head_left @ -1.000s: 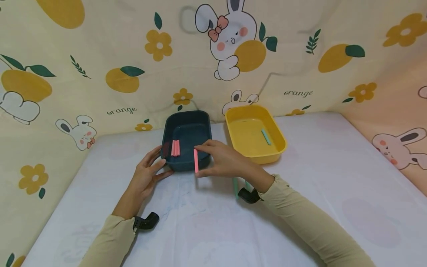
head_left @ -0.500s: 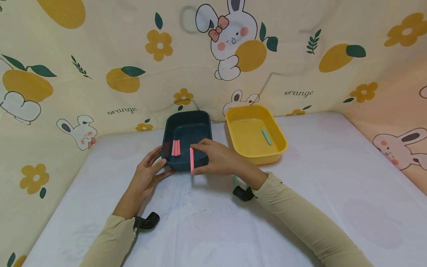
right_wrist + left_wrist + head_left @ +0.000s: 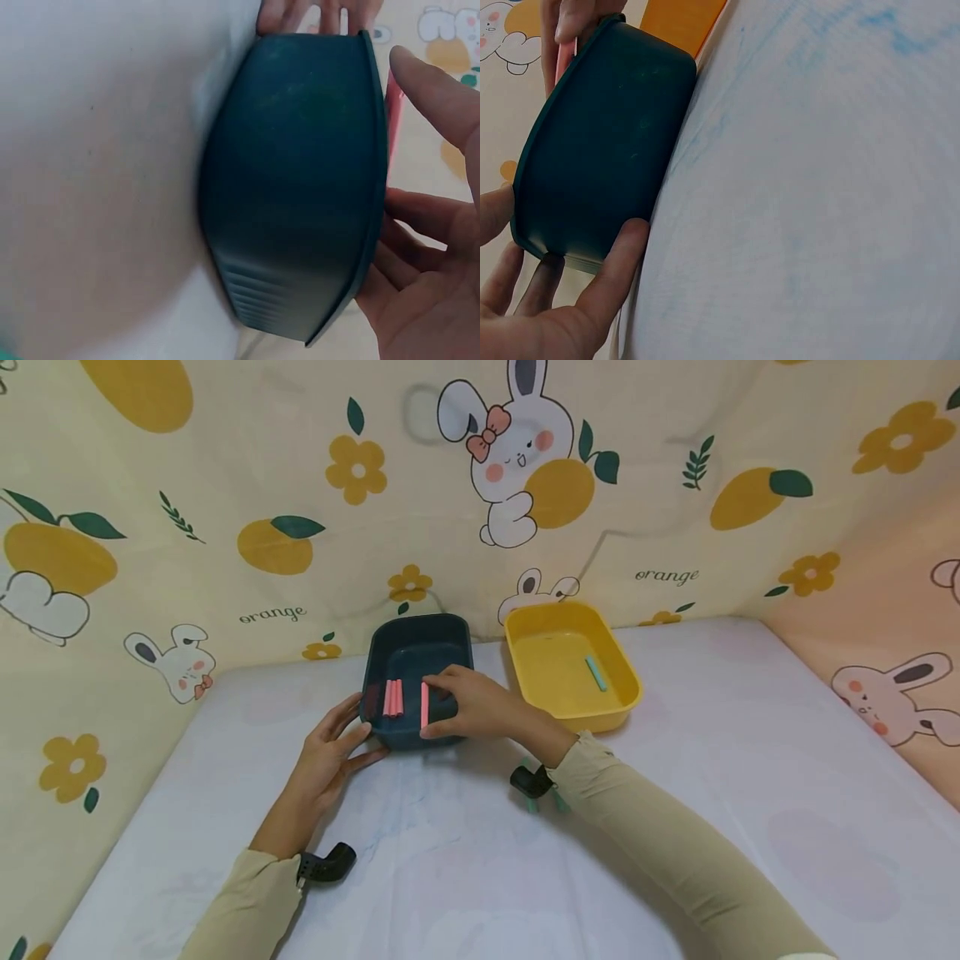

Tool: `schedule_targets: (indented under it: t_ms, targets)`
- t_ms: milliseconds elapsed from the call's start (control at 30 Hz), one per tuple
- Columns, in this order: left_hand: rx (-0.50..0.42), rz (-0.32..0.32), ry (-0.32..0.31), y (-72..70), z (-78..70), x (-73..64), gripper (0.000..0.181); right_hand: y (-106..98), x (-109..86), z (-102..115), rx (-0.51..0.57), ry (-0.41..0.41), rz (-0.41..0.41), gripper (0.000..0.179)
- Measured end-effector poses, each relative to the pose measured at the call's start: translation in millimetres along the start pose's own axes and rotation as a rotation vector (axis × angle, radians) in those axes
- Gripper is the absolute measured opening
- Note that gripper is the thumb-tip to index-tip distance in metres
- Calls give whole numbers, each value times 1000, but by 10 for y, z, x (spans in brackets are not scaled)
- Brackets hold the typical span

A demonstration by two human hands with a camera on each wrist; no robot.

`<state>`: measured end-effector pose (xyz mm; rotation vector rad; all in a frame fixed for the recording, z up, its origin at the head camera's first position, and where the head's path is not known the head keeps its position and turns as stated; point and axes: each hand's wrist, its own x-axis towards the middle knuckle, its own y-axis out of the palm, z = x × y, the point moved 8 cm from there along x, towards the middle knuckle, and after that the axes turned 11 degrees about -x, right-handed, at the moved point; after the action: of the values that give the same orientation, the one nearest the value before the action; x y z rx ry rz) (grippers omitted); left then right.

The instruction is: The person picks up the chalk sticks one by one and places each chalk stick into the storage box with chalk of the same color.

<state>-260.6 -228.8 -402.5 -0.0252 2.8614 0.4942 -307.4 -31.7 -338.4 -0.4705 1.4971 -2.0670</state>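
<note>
My left hand (image 3: 326,762) touches the left side and near corner of a dark blue tub (image 3: 442,647), its fingertips spread on the wall. In the left wrist view the left-hand fingers (image 3: 615,274) lie against the tub's outside. My right hand (image 3: 483,706) pinches a pink chalk stick (image 3: 424,708) lengthwise by its two ends, above the tub's near part. Several pink chalk sticks (image 3: 393,697) lie side by side at the tub's left. From the right wrist, the held stick (image 3: 394,120) is partly hidden behind the tub's rim.
A yellow tub (image 3: 547,668) stands close to the right of the blue one, with a green chalk stick (image 3: 596,673) inside. More green sticks (image 3: 561,802) lie on the white tablecloth (image 3: 465,860), partly hidden under my right wrist. A patterned cloth wall (image 3: 375,543) rises behind.
My right hand has moved left and away from me, carrying the pink chalk stick from the blue tub's near right edge to over its interior. The left hand stays at the tub.
</note>
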Motion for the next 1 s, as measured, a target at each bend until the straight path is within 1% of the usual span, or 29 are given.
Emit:
schedule_targets:
  t_ms: [167,433,700,1000]
  targets:
    - [-5,3,0,-9,-1,0,58,32,111,-20,27,-4,8,85]
    - [-4,19,4,1,-19,-3,60,52,289,-1,33,-14,24,81]
    - [-20,29,18,12,-39,-3,61,49,469,44,-46,-46,27,83]
    - [-32,26,9,7,-28,-8,60,109,677,53,-106,-79,77,83]
